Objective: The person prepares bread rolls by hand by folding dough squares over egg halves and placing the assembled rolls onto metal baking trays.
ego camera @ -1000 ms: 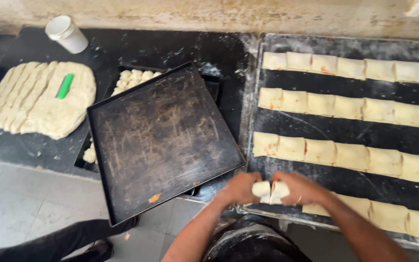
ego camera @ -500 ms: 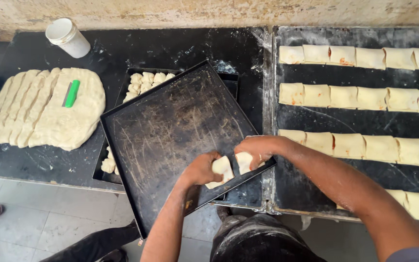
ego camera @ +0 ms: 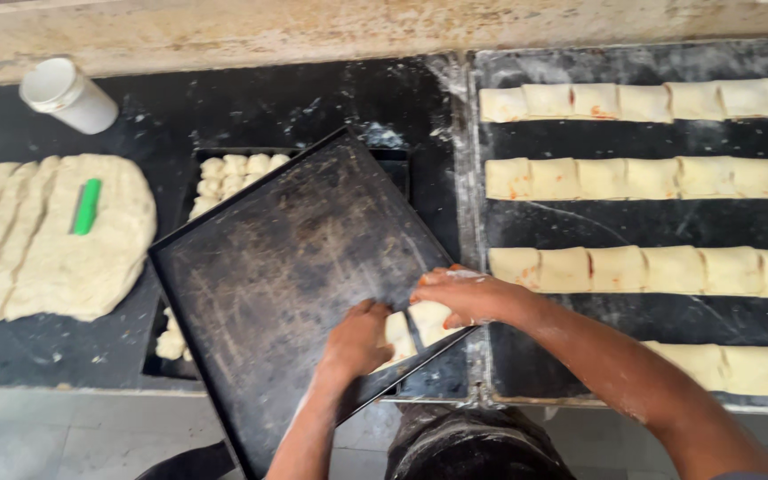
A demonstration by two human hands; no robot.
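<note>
My left hand (ego camera: 357,340) and my right hand (ego camera: 462,296) are both closed around a pale filled dough piece (ego camera: 424,322), holding it low over the near right corner of a black baking tray (ego camera: 286,267). The tray lies tilted across another tray beneath it and holds nothing else. To the right, a long dark tray (ego camera: 526,222) carries rows of cut dough pieces (ego camera: 633,180), some showing red filling.
A tray of small dough lumps (ego camera: 228,169) peeks out from under the black tray. At the left lies a slab of scored dough (ego camera: 46,236) with a green cutter (ego camera: 87,206) on it. A white cup (ego camera: 66,92) lies at the back left.
Both hands carried the dough piece leftward from the long tray's near row to the black tray's near right corner. The view shifted slightly.
</note>
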